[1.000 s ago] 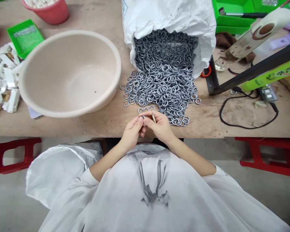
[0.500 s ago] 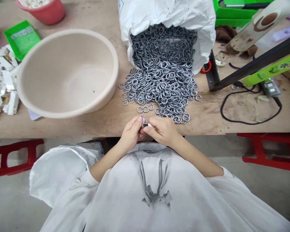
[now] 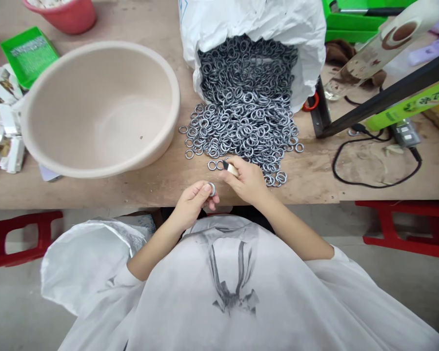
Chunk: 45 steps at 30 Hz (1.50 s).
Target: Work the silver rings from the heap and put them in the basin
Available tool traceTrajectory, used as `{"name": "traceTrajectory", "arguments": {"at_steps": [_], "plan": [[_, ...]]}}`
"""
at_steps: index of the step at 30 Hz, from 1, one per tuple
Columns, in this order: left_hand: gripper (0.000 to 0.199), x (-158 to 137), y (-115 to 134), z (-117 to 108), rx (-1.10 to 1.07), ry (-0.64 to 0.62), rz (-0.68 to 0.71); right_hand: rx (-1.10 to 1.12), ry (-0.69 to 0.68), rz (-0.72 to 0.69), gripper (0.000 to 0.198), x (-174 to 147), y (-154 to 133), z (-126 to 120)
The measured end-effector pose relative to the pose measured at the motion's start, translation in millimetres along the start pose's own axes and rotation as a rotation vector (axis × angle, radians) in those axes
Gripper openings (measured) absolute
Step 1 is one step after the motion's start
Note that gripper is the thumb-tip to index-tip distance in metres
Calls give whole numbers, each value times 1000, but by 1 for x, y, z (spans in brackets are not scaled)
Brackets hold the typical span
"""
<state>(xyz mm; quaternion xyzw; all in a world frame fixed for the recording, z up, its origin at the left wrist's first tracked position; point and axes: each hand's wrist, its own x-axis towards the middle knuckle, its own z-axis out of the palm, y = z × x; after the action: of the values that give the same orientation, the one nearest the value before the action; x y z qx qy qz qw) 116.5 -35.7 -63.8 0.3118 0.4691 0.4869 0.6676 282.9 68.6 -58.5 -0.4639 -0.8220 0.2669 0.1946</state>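
Note:
Between thumb and fingers, my left hand pinches a grey metal ring near the table's front edge. My right hand is closed around a small tool with a white handle and a dark tip; its exact kind is unclear. That tip is by a few loose rings on the wood. Just beyond lies a large heap of grey metal rings, spilling from a white sack on its side. The two hands are apart.
A big beige basin stands left of the rings. Farther left are a green tray, a pink bowl and white pieces. A dark metal frame and a black cable are on the right.
My hands have separated. The right one moved up and slightly right with the white-handled tool, away from the ring; the left one drew back a little to the lower left, keeping the ring.

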Motion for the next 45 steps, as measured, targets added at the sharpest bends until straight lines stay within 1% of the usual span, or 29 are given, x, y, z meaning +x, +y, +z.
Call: {"name": "traceTrajectory", "arguments": {"at_steps": [2,4,6,9,12,15,17,19,21,22,23,25,28,30,33,35,38,39,42,43,44,45], "plan": [[36,2,0,-12,-1,101,5,-171,-53,-9,44,11,-4,7],[40,2,2,-23,-28,195,11,-333,-125,-7,38,22,-8,14],[39,1,5,-30,-77,271,12,-417,-182,-29,32,30,-11,18],[28,2,9,-35,-175,303,-30,-428,-194,-55,30,35,-14,20],[23,5,9,-35,-261,299,-79,-415,-201,-66,36,37,-16,18],[21,9,8,-30,-283,301,-87,-395,-232,-71,35,42,-16,16],[21,11,8,-26,-263,312,-80,-349,-232,-47,31,47,-14,16],[23,13,8,-22,-230,332,-68,-219,-212,-34,23,49,-13,14],[28,14,8,-18,-194,335,-49,43,-211,-36,13,46,-13,13],[33,14,8,-16,-179,319,-50,204,-222,-33,13,42,-14,13],[39,15,8,-14,-170,288,-62,366,-250,-26,14,37,-16,13],[50,15,8,-9,-173,186,-119,638,-331,-3,17,27,-18,12],[50,13,10,-1,-222,23,-218,865,-414,24,25,14,-19,10],[48,11,11,3,-250,-11,-244,926,-405,29,32,10,-17,8],[49,9,12,8,-255,55,-207,910,-348,-21,38,5,-16,6],[50,8,11,10,-237,106,-167,827,-265,-89,38,3,-17,8],[52,8,9,11,-184,125,-145,672,-138,-177,38,1,-20,13],[52,8,9,11,-165,123,-136,642,-107,-172,40,1,-20,15],[54,8,9,12,-134,129,-77,589,-6,-54,48,-2,-19,18],[55,8,9,13,-137,137,-57,556,19,-35,50,-4,-19,18],[55,8,9,13,-146,148,-43,509,21,-50,51,-7,-19,18],[55,9,9,14,-160,163,-35,452,1,-94,51,-11,-20,17]]}}
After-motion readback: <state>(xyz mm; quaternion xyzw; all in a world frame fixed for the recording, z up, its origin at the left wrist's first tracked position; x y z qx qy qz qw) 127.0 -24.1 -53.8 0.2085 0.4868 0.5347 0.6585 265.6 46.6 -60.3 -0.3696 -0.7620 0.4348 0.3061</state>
